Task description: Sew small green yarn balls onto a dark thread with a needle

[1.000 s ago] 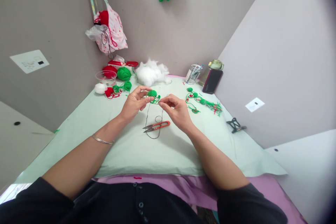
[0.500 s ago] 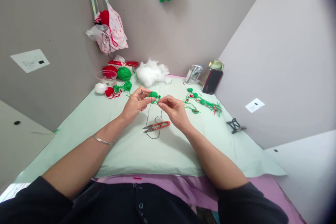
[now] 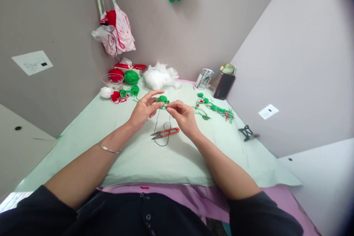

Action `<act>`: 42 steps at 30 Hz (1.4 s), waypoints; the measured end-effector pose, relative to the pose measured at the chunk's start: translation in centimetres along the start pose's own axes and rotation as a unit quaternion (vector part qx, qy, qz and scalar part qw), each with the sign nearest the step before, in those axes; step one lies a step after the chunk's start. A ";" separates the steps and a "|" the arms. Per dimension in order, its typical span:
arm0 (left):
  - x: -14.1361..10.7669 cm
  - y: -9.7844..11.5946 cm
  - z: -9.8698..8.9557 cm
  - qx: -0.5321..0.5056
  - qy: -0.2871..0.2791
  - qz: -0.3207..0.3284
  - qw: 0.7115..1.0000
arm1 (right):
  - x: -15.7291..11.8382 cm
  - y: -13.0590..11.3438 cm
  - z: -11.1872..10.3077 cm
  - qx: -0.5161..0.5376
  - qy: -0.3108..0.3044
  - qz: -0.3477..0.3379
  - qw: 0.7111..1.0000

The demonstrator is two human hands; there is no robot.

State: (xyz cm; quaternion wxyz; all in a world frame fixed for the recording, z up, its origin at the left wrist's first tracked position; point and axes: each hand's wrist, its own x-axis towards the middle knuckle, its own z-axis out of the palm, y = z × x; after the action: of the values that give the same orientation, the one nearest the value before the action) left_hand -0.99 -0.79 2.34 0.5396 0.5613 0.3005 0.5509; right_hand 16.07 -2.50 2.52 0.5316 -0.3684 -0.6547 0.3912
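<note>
A small green crocheted piece is pinched between the thumb and fingers of my left hand, whose index finger is stretched out above it. My right hand meets it from the right, thumb and index finger pressed together at the piece's edge. What those fingertips grip is too small to make out. A dark thread hangs in a loop from between the hands to the table. Beneath the hands lie thread snips with orange handles, the thread crossing them.
White stuffing sits at the back, beside a green yarn ball and a clear plastic tub. Green crocheted pieces with loose tails lie to the right. Behind them stand a cup of pens and a dark phone.
My left index finger has lifted and straightened away from the green piece, which now shows more of its top. My right hand stays almost in place.
</note>
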 end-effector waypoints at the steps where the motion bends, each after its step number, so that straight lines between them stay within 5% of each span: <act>1: 0.0 0.0 0.0 0.011 -0.003 0.003 1.000 | 0.0 0.0 0.0 -0.002 0.000 0.000 1.000; 10: -0.2 -0.6 0.3 0.007 -0.010 -0.010 1.000 | 0.0 0.1 0.2 -0.019 0.017 -0.002 1.000; 18: -0.1 -0.8 0.1 0.094 0.029 0.033 0.995 | 0.5 0.6 0.0 0.068 -0.009 0.091 0.993; 22: 0.1 -1.6 -0.2 0.130 0.002 0.055 0.990 | 0.6 0.7 -0.4 0.090 -0.018 0.108 0.990; 34: -0.2 -2.2 -0.3 0.215 -0.070 0.021 0.974 | 0.7 0.3 -1.3 -0.113 0.001 -0.008 0.994; 42: -0.2 -0.5 -0.3 0.244 -0.094 0.018 0.965 | 0.8 0.1 -1.5 -0.074 0.034 -0.051 0.995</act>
State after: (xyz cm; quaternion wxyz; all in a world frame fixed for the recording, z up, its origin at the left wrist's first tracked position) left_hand -1.21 -0.74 1.75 0.4022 0.7303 0.3637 0.4154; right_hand 17.42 -1.52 2.99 0.5441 -0.3854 -0.6816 0.3015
